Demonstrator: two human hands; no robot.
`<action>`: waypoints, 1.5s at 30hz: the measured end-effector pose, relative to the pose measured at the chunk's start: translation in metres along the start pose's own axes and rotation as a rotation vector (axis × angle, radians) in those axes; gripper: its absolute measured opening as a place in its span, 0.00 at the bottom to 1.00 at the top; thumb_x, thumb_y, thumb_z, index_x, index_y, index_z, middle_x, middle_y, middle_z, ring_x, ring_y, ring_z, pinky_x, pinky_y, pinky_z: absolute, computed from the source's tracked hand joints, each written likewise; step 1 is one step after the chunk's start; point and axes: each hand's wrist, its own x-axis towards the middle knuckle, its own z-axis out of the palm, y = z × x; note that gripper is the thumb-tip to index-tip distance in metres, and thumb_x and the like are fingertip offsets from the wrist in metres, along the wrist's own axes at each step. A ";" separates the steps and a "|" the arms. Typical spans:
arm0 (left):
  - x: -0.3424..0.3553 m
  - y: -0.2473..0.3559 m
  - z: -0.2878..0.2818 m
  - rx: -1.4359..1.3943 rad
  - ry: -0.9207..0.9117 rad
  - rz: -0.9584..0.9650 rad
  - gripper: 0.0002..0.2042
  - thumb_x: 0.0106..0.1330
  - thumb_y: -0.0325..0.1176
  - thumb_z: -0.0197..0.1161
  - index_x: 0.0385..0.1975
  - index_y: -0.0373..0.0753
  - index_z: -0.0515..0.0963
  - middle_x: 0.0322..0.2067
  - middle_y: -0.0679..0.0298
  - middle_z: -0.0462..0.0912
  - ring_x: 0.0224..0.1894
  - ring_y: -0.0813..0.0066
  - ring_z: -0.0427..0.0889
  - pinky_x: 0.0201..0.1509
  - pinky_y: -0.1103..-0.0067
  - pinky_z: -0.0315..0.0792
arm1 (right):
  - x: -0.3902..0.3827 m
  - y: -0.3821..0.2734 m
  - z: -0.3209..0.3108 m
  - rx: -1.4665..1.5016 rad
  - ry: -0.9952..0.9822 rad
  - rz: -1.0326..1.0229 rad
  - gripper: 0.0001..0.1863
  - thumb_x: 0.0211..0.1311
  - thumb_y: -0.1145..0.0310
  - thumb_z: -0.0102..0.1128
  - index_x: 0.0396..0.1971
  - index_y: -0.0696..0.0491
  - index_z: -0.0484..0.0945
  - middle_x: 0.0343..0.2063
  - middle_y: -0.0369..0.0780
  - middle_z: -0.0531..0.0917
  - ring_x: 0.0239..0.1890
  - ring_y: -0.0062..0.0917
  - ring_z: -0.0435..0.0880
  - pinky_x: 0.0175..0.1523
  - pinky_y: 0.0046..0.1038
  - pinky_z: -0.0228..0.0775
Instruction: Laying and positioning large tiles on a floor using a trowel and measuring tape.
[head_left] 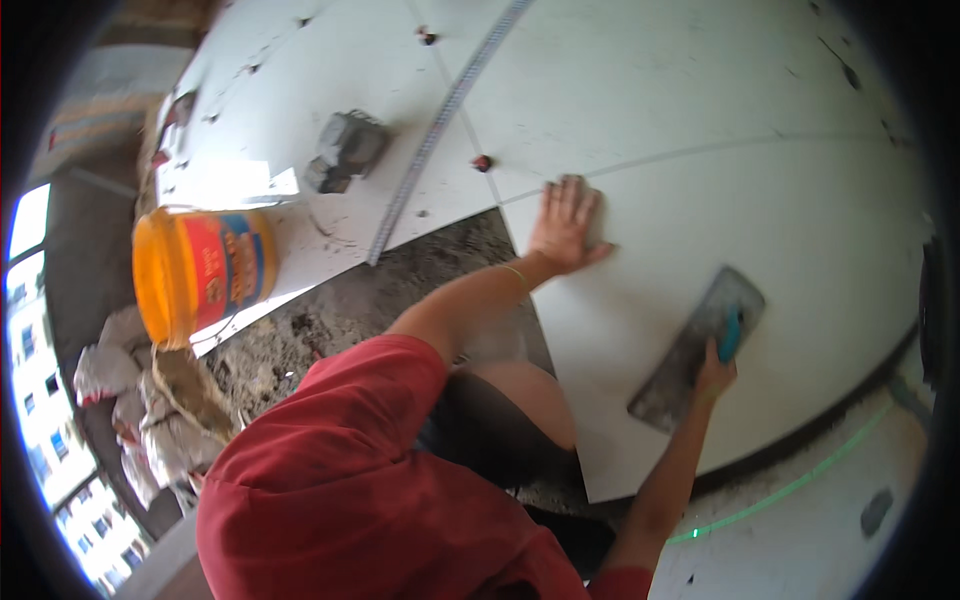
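Observation:
My left hand (568, 225) presses flat on a large white floor tile (590, 330), fingers spread, near the joint with the tiles beyond. In my right hand (715, 372) is the teal handle (731, 335) of a float, my fingers closed round it. Its long grey rectangular plate (665, 385) lies over the right part of the same tile, slanting from lower left to upper right. Left of this tile, a patch of rough grey mortar bed (300, 340) is exposed beside my bent knee.
An orange bucket (160, 275) lies tipped at the left, near pale sacks (165, 430). A long metal straightedge (440, 120) crosses the far tiles beside a grey blocky object (350, 145). Small red tile spacers (483, 163) stand at joints. A green laser line (790, 487) runs at lower right.

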 end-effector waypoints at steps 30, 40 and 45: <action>0.006 -0.016 0.029 0.202 0.207 0.001 0.50 0.68 0.67 0.60 0.81 0.38 0.54 0.80 0.40 0.50 0.84 0.39 0.44 0.85 0.47 0.37 | -0.039 -0.055 0.023 0.366 0.311 -0.093 0.20 0.63 0.59 0.76 0.37 0.61 0.79 0.29 0.50 0.85 0.29 0.37 0.82 0.37 0.41 0.74; -0.001 0.031 0.034 0.135 0.176 0.081 0.48 0.69 0.64 0.59 0.80 0.36 0.53 0.79 0.36 0.51 0.83 0.37 0.45 0.85 0.46 0.37 | 0.011 0.039 -0.060 0.537 0.313 0.373 0.14 0.64 0.65 0.69 0.33 0.60 0.76 0.26 0.44 0.81 0.31 0.30 0.82 0.40 0.39 0.75; -0.013 0.091 0.029 0.302 -0.183 0.367 0.47 0.75 0.68 0.52 0.83 0.41 0.51 0.83 0.42 0.43 0.84 0.33 0.37 0.83 0.41 0.34 | -0.047 0.090 -0.054 0.336 0.483 0.295 0.15 0.62 0.65 0.70 0.32 0.62 0.76 0.24 0.48 0.81 0.29 0.36 0.82 0.39 0.41 0.75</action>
